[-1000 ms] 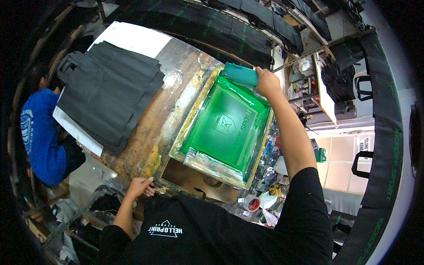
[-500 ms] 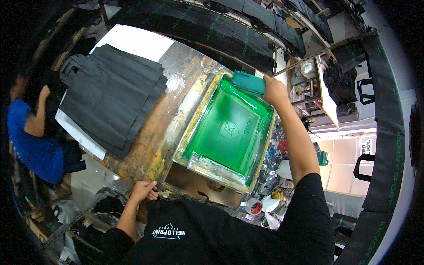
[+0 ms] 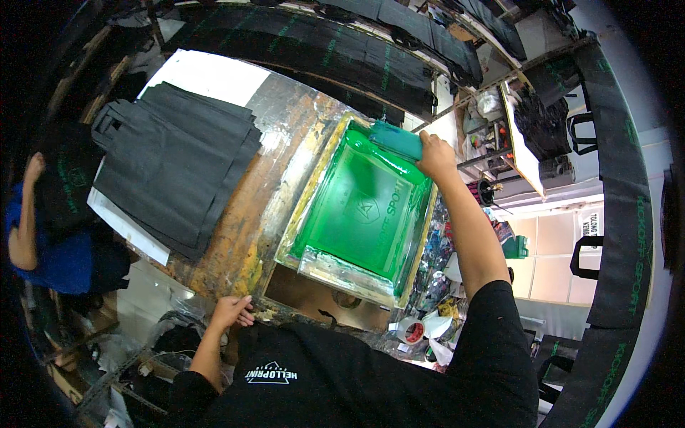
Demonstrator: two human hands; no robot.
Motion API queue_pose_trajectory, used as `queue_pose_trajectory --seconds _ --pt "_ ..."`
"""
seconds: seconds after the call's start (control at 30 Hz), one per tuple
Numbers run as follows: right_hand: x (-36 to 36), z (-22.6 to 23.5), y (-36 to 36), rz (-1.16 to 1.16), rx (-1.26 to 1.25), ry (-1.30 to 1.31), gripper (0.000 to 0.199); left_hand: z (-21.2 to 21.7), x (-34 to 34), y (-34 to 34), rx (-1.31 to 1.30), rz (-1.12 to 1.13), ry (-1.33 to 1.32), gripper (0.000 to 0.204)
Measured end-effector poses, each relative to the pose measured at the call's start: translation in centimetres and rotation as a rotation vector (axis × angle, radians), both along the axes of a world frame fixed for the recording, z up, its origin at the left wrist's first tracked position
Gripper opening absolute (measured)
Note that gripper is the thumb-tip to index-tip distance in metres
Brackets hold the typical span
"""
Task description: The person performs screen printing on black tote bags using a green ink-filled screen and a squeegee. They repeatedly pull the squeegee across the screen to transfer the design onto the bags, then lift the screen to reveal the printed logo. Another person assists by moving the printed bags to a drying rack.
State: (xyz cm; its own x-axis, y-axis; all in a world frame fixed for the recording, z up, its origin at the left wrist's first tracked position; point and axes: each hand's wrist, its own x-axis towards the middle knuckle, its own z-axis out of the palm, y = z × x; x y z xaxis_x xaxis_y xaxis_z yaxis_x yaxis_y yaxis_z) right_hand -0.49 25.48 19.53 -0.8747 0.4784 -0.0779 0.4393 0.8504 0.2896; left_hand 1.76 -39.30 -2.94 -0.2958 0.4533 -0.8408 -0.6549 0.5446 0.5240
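Observation:
My right hand [image 3: 437,157] is closed on a teal squeegee [image 3: 397,139] at the far end of a screen-printing frame [image 3: 290,242]. Thick green ink [image 3: 385,161] lies in a ridge along the squeegee. The green mesh [image 3: 335,221] has a shield emblem and lettering in it, and a green film covers its surface. My left hand [image 3: 234,312] rests at the near edge of the wooden table [image 3: 239,221], fingers curled at that edge. Left of the frame lies a stack of black fabric bags [image 3: 182,164] on a white board [image 3: 214,75].
A co-worker in a blue shirt [image 3: 68,260] stands at the left with a black bag [image 3: 68,185]. Racks of black printed fabric [image 3: 300,53] run along the back. A tape roll [image 3: 410,330] and clutter lie right of the frame. Black bags hang at the right.
The squeegee and my right hand stay at the frame's far end, with only a slight shift in view. The co-worker has moved, and a printed black bag now shows beside them.

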Motion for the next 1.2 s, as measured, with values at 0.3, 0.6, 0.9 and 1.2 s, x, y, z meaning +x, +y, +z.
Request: queue_pose_trajectory --seconds 0.3,0.6,0.9,1.2 --pt "5.0 0.0 2.6 -0.07 0.03 0.04 0.047 0.2 0.0 0.1 0.023 -0.007 0.02 0.056" --pt "9.7 0.5 4.9 -0.151 0.08 0.025 0.045 0.7 -0.3 0.4 0.008 -0.021 0.052 0.057" --pt "11.3 0.9 5.1 -0.189 0.116 0.052 0.033 1.0 -0.1 0.2 0.004 0.009 0.025 0.058" --pt "11.9 0.5 6.1 -0.157 0.121 0.051 0.045 1.3 -0.3 0.6 0.008 0.002 -0.01 0.061"
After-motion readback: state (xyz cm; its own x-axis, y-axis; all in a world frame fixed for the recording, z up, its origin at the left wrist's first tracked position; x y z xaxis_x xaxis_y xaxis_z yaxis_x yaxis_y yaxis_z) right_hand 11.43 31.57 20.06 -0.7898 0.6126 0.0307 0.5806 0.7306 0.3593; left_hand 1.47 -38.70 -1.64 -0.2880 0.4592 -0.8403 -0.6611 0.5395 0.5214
